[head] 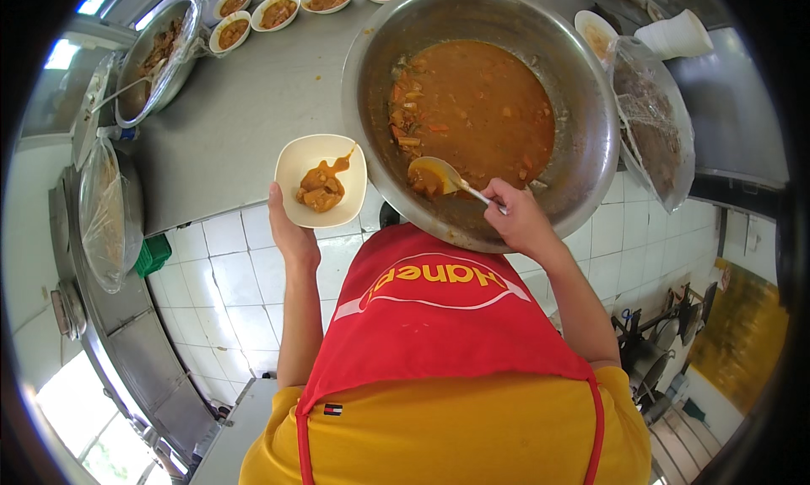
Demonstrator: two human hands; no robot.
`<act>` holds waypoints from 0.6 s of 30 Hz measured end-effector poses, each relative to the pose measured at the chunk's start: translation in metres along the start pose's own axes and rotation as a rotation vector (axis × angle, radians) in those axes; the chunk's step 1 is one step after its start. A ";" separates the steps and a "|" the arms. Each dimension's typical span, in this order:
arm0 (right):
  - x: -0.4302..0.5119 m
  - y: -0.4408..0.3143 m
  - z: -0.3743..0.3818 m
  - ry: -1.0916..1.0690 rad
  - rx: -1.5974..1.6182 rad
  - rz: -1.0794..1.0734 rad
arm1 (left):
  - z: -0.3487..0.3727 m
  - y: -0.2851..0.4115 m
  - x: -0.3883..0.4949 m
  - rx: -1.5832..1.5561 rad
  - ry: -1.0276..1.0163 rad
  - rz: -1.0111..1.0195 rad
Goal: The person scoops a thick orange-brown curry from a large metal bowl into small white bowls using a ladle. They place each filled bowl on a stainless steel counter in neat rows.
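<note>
My left hand (292, 232) holds a white squarish bowl (352, 200) from its near left side. Some chunks in orange-brown sauce lie in the bowl, with a streak of sauce running up its wall. My right hand (517, 218) grips the handle of a serving spoon (450, 176). The spoon's head is over the near left part of a large steel basin (585, 105) and has sauce in it. Orange-brown stew (481, 105) with carrot pieces and other chunks fills the basin's bottom. The bowl is just left of the basin's rim.
Several filled white bowls (276, 12) stand along the far side of the steel counter (253, 112). Plastic-covered basins (158, 93) are at the left, another covered container (652, 118) at the right, near stacked white bowls (676, 34). A green crate (153, 255) is low at left.
</note>
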State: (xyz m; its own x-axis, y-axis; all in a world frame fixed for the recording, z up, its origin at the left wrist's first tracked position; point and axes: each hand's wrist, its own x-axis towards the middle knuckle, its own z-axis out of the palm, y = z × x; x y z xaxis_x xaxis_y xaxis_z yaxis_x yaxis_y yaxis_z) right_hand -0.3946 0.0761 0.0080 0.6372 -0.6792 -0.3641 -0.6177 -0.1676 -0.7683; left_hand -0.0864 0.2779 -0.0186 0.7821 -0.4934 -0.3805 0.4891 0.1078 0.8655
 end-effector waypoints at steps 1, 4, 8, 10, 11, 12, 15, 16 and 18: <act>-0.001 -0.001 0.000 0.006 0.004 -0.009 | 0.001 -0.001 0.000 -0.005 0.000 -0.004; 0.015 0.028 0.004 -0.087 0.261 0.104 | 0.005 -0.002 0.000 0.003 0.013 0.000; 0.026 0.007 -0.014 -0.265 0.601 0.508 | 0.014 -0.003 0.001 0.004 0.048 0.013; 0.024 0.004 -0.020 -0.307 0.699 0.522 | 0.016 -0.004 0.003 0.020 0.058 0.017; 0.022 -0.001 -0.025 -0.291 0.709 0.506 | 0.017 -0.004 0.004 0.028 0.062 0.019; 0.019 -0.007 -0.031 -0.280 0.717 0.491 | 0.017 -0.006 0.005 0.041 0.071 0.035; 0.010 -0.032 -0.050 -0.217 0.699 0.425 | 0.021 -0.009 0.007 0.094 0.079 0.082; 0.007 -0.043 -0.057 -0.191 0.687 0.398 | 0.025 -0.006 0.007 0.121 0.068 0.098; 0.001 -0.064 -0.068 -0.129 0.645 0.324 | 0.034 -0.003 0.006 0.175 0.045 0.148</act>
State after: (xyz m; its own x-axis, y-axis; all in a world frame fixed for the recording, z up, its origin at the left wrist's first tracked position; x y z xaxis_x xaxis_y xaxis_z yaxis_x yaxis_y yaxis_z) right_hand -0.3862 0.0378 0.0926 0.5422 -0.5273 -0.6542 -0.4156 0.5084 -0.7542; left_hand -0.0959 0.2449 -0.0123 0.8587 -0.4443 -0.2555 0.2960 0.0230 0.9549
